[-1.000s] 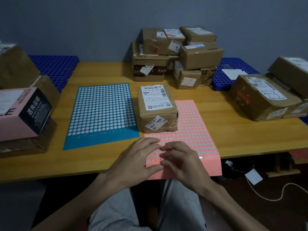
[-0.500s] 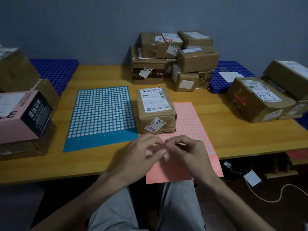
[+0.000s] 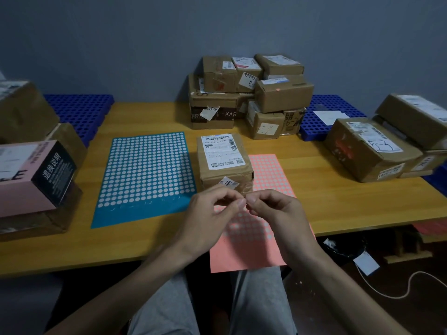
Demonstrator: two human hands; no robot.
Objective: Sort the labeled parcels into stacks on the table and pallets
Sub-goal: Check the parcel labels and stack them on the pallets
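Your left hand (image 3: 208, 218) and right hand (image 3: 275, 216) hover at lower centre, fingertips meeting. Fingers on both are curled, thumb against forefinger; cannot tell what, if anything, they pinch. The small brown cardboard parcel with a white shipping label (image 3: 223, 160) sits mid-frame on the yellow wooden table (image 3: 314, 184). It is just right of the blue dotted sticker sheet (image 3: 145, 175), and its right side lies over the pink dotted sticker sheet (image 3: 268, 170).

I've lifted my left hand (image 3: 208, 221) and right hand (image 3: 273, 213) off the pink sticker sheet (image 3: 244, 252). They now hover above it, curled fingertips meeting just before the brown parcel (image 3: 223, 160).
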